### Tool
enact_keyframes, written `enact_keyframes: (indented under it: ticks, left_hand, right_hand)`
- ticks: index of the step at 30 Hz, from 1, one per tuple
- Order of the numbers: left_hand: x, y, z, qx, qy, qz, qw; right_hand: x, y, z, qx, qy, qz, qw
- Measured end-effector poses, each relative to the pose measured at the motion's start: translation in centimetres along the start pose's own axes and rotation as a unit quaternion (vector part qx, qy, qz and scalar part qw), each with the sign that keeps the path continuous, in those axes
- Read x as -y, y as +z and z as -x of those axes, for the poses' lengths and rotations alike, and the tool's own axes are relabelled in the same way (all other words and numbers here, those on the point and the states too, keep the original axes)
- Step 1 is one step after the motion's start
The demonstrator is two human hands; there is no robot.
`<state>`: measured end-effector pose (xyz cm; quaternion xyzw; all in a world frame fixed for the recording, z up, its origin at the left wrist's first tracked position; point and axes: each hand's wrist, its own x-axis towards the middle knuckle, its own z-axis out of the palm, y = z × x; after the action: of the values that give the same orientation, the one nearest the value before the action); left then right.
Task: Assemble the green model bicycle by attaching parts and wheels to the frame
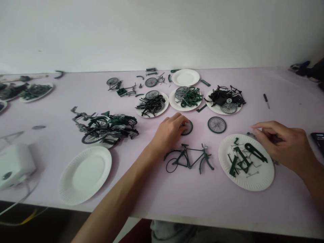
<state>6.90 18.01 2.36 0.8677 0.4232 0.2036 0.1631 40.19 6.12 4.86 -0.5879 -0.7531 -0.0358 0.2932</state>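
Note:
My left hand (172, 130) is closed over the left part of a small spoked bicycle wheel (188, 128), hiding that part. A second wheel (217, 125) lies flat to its right. Below them a dark green model bicycle frame (188, 158) lies on its side, with seat, handlebar, fork and mudguards. My right hand (280, 138) hovers over the right edge of a white paper plate (222, 158), its thumb and index fingertips close together; anything between them is too small to make out. Green parts (243, 162) and thin metal pieces lie on that plate.
Assembled model bicycles (108, 126) stand at left, behind a bare paper plate (86, 175). Plates of black parts (152, 104) and green parts (189, 98) sit farther back. A screwdriver (266, 101) and a phone (318, 143) are at right, a white device (16, 165) far left.

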Motion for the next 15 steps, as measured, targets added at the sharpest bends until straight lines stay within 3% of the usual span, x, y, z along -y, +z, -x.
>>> enact_keyframes:
  ticks: [10,15]
  left_hand:
    - [0.69,-0.02,0.03,-0.020,0.111,-0.016,0.994]
    - [0.84,-0.41,0.15,-0.040,0.131,-0.010,0.991]
  right_hand:
    - [-0.08,-0.56,-0.20,0.040,-0.010,0.042,0.998]
    - [-0.23,-0.71,-0.54,0.014,-0.002,0.044,0.999]
